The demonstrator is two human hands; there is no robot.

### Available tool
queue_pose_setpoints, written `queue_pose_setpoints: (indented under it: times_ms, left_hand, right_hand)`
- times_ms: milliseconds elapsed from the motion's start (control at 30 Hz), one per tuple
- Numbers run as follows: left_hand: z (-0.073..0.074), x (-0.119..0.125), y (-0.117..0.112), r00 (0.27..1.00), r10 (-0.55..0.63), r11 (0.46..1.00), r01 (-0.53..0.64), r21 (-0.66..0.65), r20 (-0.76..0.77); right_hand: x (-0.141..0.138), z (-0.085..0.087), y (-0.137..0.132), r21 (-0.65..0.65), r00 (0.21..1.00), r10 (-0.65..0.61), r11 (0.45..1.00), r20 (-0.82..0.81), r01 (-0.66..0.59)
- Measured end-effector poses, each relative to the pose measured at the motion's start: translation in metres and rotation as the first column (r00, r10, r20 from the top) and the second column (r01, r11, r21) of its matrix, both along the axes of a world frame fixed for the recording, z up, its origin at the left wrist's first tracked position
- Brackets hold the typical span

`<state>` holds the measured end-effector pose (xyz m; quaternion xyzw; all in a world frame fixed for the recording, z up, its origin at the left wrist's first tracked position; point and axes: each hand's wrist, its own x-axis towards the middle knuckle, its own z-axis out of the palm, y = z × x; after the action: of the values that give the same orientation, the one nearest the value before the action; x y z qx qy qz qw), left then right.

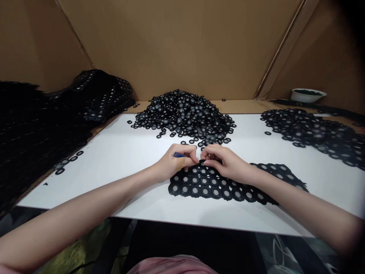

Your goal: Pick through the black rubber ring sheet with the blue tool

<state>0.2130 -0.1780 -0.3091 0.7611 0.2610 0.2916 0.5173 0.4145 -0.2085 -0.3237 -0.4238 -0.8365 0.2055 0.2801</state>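
Note:
A black sheet of joined rings [214, 192] with pale round centres lies on the white table, its far edge between my hands. My left hand [179, 161] is closed around a small blue object [179, 155], mostly hidden by the fingers, so its kind does not show. Its thumb and fingertips meet at the sheet's far left part. With thumb and fingers pinched, my right hand [224, 160] holds a black ring [202, 162] at that same edge. Whether this ring is still joined to the sheet I cannot tell. My right wrist passes over the sheet.
Beyond my hands rises a heap of loose black rings [182, 114]. More rings [313, 129] spread on the right, near a white bowl [308, 95] of dark bits. Stacked black sheets [42, 125] fill the left side. Cardboard walls [182, 45] enclose the white table [137, 201].

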Motion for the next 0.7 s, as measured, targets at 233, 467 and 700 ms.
queue_pose_setpoints:
  times_ms: [233,467,700]
  left_hand:
    - [0.0,0.001,0.0,0.999,-0.013,1.0,0.014,0.005,-0.044]
    - [-0.004,-0.004,0.001,0.996,0.067,0.992,-0.059,-0.114,0.065]
    - [0.001,-0.003,-0.002,0.992,0.09,0.985,-0.076,-0.152,0.086]
  right_hand:
    - [0.001,-0.001,0.001,-0.01,1.0,0.004,1.0,-0.015,-0.004]
    - [0.002,0.009,-0.004,-0.159,0.995,-0.006,0.987,-0.095,-0.009]
    - [0.007,0.008,-0.005,-0.285,0.967,0.075,0.947,-0.242,-0.145]
